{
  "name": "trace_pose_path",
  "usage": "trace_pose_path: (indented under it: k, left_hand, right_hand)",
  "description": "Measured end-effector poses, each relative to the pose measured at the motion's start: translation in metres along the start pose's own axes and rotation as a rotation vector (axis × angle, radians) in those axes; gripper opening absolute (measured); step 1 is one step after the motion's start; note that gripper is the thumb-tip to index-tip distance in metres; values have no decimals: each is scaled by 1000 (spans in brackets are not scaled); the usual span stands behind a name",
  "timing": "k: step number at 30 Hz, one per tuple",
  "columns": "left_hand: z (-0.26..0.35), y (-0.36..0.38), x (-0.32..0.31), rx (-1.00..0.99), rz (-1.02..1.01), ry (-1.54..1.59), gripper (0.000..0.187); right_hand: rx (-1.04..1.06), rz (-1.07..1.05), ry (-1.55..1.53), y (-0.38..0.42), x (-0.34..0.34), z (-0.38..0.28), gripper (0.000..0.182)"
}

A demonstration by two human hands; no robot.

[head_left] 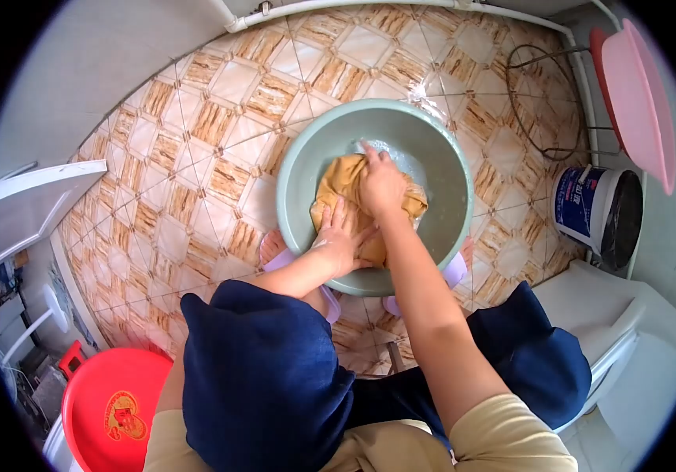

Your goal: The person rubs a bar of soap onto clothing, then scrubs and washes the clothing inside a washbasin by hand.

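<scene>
Mustard crumpled cloth (346,177) under open, splayed hands (336,240) (382,186), inside a round grey-green basin (448,185)

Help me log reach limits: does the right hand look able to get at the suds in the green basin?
Probably yes: the right hand is on the mustard cloth, close beside the suds, and nothing seems to stand between them inside the green basin.

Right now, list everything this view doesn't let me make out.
All in the head view:
Basin floor: mostly hidden by the cloth, left hand and right hand.
Cloth's full shape: lost in its folds.
Slippers: partly covered by the basin.
Bucket's inside: too dark; its fine print, too small.
Red tub: cut off by the bottom edge.
</scene>
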State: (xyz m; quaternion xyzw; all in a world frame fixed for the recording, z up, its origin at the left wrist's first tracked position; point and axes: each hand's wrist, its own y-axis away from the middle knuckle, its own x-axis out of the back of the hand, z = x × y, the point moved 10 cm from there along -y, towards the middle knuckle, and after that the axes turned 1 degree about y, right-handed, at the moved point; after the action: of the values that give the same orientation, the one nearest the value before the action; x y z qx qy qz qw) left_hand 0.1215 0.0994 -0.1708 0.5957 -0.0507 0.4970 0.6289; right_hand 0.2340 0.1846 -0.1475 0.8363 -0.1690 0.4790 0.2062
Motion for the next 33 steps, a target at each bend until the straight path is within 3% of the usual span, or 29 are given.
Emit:
trace_pose_path:
  k: [1, 2, 5, 7, 8, 9, 11, 14, 16, 17, 20, 22, 24, 26, 28, 29, 31, 32, 33]
  left_hand:
    - [-1, -3, -8, 6, -84, -21, 84]
    - [-1, -5, -11, 15, -93, -24, 83]
    - [5, -22, -46, -116, 15, 137, 82]
    - [5, -6, -13, -34, 102, 13, 79]
    - [0, -9, -24, 74, -213, -18, 73]
    - [-2, -4, -21, 70, -213, -36, 73]
    - [1, 2, 12, -19, 40, 99, 74]
    - [0, 4, 16, -20, 45, 96, 73]
    - [2, 0, 10, -23, 52, 107, 72]
    - [2, -5, 3, -28, 59, 63, 72]
    - [4, -18, -25, -42, 75, 25, 71]
    - [7, -15, -16, -49, 89, 17, 71]
    - [1, -7, -4, 23, -63, 15, 70]
    - [0, -6, -2, 16, -17, -9, 70]
    - [0, -6, 7, 7, 7, 37, 71]
    - [1, -5, 10, 9, 14, 46, 71]
    - [1, -4, 7, 27, -11, 42, 74]
    - [3, -15, -11, -2, -26, 30, 73]
    - [4, -26, -29, -32, -44, 14, 72]
  right_hand:
    - [48, 49, -30, 12, 11, -11, 24]
    - [27, -91, -31, 27, 3, -18, 27]
    - [107, -153, 31, 73, -8, -39, 22]
    - [20, -212, 80, 54, -22, -20, 21]
    - [-61, -253, 141, 37, -29, -5, 20]
    - [-60, -194, 162, 14, -31, 2, 18]
    - [-48, -112, 185, -30, -29, 14, 16]
    - [-135, 8, -57, -44, -12, 29, 20]
    - [164, 50, 55, -10, 15, -13, 29]
    - [182, -74, 35, 11, 3, -20, 33]
    - [247, -150, 114, 59, -13, -39, 28]
    - [-14, -172, 165, 48, -30, -10, 27]
    - [-12, -131, 152, 9, -31, -7, 25]
    - [1, -90, 161, -16, -25, -2, 24]
    - [-206, 19, -186, -30, -14, 25, 23]
    - [-198, 16, -178, -26, -13, 29, 23]
    - [131, -126, -103, 0, -8, -6, 24]
    - [129, -171, -30, 23, -7, -16, 22]
    - [185, -77, 106, 43, 1, -36, 19]
